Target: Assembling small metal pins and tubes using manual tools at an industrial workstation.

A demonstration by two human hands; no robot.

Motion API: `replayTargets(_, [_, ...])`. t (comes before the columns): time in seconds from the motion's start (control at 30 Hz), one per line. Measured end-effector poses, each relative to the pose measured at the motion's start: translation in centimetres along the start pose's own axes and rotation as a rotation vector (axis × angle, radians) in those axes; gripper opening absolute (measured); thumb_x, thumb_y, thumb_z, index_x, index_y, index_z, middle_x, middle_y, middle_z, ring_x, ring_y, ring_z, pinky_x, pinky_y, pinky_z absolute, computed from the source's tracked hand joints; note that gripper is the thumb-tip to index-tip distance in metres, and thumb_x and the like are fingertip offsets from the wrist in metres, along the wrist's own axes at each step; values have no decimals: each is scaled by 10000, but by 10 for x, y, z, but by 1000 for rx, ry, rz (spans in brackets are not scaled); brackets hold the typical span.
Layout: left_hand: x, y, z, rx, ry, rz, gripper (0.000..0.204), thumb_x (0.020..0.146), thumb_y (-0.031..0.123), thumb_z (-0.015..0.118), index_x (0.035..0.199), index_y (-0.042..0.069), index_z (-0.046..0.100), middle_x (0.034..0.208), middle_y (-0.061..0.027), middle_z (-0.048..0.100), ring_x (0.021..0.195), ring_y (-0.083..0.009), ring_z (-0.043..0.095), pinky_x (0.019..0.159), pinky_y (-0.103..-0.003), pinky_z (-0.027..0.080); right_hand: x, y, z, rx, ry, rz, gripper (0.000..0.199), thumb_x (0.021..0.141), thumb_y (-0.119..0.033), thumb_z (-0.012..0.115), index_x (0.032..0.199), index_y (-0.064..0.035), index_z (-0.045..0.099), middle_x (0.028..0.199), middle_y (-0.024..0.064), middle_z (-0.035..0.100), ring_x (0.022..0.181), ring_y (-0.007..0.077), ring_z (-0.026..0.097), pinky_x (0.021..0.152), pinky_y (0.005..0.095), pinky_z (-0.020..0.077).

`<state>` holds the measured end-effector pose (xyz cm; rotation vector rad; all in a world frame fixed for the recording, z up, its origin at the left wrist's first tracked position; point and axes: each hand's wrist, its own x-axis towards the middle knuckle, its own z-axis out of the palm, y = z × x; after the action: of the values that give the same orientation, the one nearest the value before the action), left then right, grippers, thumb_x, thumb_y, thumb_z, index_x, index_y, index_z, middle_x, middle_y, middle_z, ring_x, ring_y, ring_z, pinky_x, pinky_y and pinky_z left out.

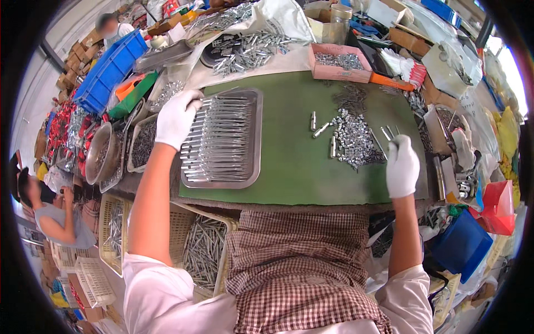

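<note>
My left hand (177, 119), in a white glove, is at the upper left corner of a shallow metal tray (257, 139). Its fingers are curled together by the ends of the rods; what they grip, if anything, is hidden. Rows of slim, shiny metal rods (222, 139) lie side by side in that tray. At the right of the green mat, my gloved right hand (403, 167) has its fingers closed on several thin metal pins (385, 133), which stick out past the fingertips. Left of it lies a pile of small silver metal pieces (353, 139), with a few short metal tubes (321, 130) beside it.
A green mat (289, 161) covers the table. Dark pins (350, 99) lie behind the pile, near a pink box (340, 77) of small parts. A metal bowl (103, 153) stands left, and a basket of rods (204, 253) below the table edge. Another person (61, 220) is at far left.
</note>
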<state>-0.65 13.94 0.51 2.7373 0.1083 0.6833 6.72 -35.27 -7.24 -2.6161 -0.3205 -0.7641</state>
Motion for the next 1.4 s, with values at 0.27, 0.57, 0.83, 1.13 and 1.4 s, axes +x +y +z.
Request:
replayTargets(0.27, [19,-34,17,56,-232,26,244,928,148,583,1091,75,748,1097,-140,721,1059,-347,661,945,-415,512,-71,4,-19,251,14,14,144,954,-3,600,1090,-30,638,1011,186,685,945,384,658,849,433,512])
replayTargets(0.57, [43,123,84,61,-278,668,248,843,49,591,1032,109,741,964,-100,668,960,-320,641,861,-433,523,-72,-5,-12,172,127,88,140,954,-25,601,1090,-26,636,978,185,684,911,391,657,807,455,515])
replayTargets(0.83, [62,145,134,299,-357,940,73,810,119,656,867,140,697,910,-79,661,934,-281,662,811,-412,530,-69,-10,-11,196,174,11,166,924,-25,638,1088,-50,626,925,168,674,870,385,652,765,467,515])
replayTargets(1.13, [-56,227,98,-212,-444,554,326,844,246,743,1116,111,625,864,-67,692,835,-280,664,770,-406,481,-70,0,-21,392,110,20,149,900,-13,659,1043,-55,654,912,150,688,857,368,657,769,439,523])
replayTargets(1.4, [-92,227,122,-367,-343,347,315,779,172,795,1056,70,681,977,-91,701,915,-309,637,847,-410,487,-78,-6,-39,347,-105,-120,147,865,-36,685,1005,-79,685,920,102,702,899,321,662,859,419,489])
